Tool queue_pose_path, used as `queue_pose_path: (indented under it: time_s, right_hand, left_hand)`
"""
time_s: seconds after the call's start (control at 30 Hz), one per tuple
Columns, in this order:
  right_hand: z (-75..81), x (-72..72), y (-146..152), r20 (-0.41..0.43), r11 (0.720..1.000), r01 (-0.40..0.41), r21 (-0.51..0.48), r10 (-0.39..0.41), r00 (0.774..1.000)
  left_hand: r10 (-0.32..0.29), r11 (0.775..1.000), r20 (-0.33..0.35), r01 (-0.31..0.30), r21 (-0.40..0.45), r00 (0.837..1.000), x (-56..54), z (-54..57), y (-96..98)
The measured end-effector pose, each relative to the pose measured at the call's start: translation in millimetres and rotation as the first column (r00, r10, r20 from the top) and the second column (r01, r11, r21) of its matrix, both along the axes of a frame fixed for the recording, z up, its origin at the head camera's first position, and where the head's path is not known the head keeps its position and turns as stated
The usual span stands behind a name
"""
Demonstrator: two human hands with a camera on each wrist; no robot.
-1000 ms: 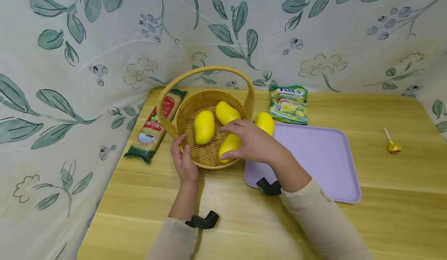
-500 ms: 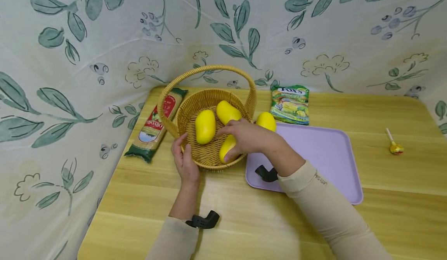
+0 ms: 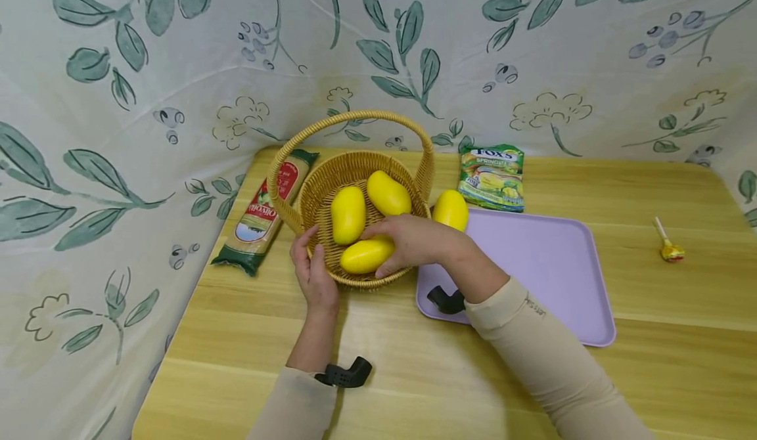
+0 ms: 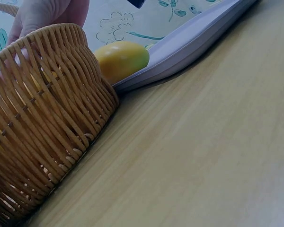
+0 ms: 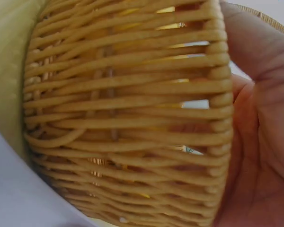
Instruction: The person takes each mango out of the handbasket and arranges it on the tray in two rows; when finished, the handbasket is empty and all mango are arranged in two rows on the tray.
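A wicker basket (image 3: 361, 285) with a tall arched handle holds several yellow mangoes. My left hand (image 3: 316, 281) grips its front-left rim. My right hand (image 3: 416, 240) reaches over the right rim, thumb and fingers around the right end of the front mango (image 3: 362, 257), which lies crosswise. Behind that one are a mango on the left (image 3: 348, 215) and another at the back right (image 3: 388, 193). One more mango (image 3: 451, 209) is outside the basket, at the tray's back-left corner. In the right wrist view the basket wall (image 5: 128, 104) hides the fingertips.
A lilac tray (image 3: 544, 263) is right of the basket, partly under my right forearm. Behind it lies a green candy bag (image 3: 491, 177). A pasta packet (image 3: 260, 213) lies left of the basket, and a lollipop (image 3: 671, 251) far right. Patterned cloth hangs behind the table.
The front mango has turned from slanting to crosswise and shifted left under my right hand, which has moved slightly toward the front. My left hand stays on the rim.
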State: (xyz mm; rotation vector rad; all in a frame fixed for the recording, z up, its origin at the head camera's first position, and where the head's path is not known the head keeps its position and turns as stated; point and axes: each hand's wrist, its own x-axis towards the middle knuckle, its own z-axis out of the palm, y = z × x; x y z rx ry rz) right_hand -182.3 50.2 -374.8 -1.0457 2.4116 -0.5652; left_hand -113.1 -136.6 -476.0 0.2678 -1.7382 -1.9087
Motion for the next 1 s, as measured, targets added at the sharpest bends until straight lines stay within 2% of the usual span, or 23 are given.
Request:
queue_pose_path:
  time_s: [0.2,0.5,0.67,1.0]
  right_hand:
    - [-1.6,1.0,-4,-0.008,1.000,0.002,0.029,-0.002,1.000]
    - [-2.1,1.5,-5,-0.031,1.000,-0.004,0.006,0.004,1.000]
    - [-0.3,3.9,-2,-0.041,0.998,0.046,-0.048,-0.048,0.998]
    - [23.8,18.1,18,-0.041,0.970,0.180,-0.166,-0.189,0.981]
  left_hand:
    - [0.000,1.000,0.008,0.000,-0.007,1.000,1.0,0.4,0.1]
    - [0.001,1.000,-0.003,-0.001,-0.014,1.000,0.9,0.6,0.9]
    - [0.003,1.000,0.002,-0.003,-0.018,1.000,1.1,0.3,0.8]
    - [0.003,1.000,0.004,-0.003,-0.023,1.000,0.7,-0.7,-0.3]
